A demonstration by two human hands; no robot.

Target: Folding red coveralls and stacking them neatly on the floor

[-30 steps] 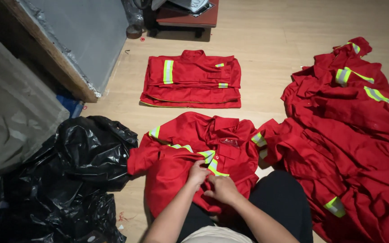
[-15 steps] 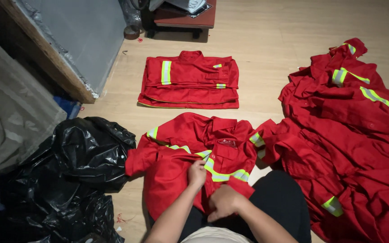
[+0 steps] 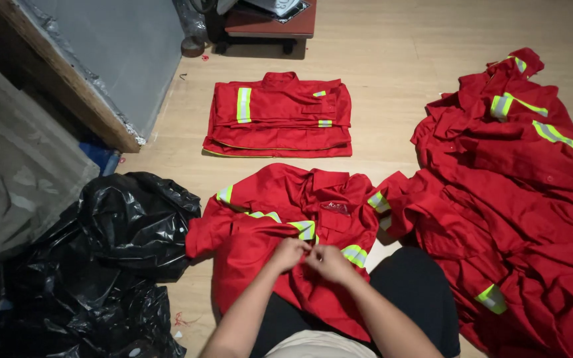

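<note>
A red work jacket [image 3: 280,219] with yellow-and-silver reflective stripes lies spread open on the wooden floor in front of my knees. My left hand [image 3: 288,254] and my right hand [image 3: 326,262] meet at its front opening, just below the chest stripe, fingers pinching the red cloth. Both forearms reach up from the bottom of the view. Beyond the jacket sits a neat folded stack of the same red garments [image 3: 278,116].
A large loose heap of red garments [image 3: 518,199] fills the right side. Crumpled black plastic bags [image 3: 94,265] lie at the left. A grey panel with a wooden edge [image 3: 101,73] leans at the upper left, and a low dark stand [image 3: 266,26] is at the top.
My hands came together higher on the jacket front, from the lower hem area toward the chest stripe. The view shifted slightly; the stack and heap stayed put.
</note>
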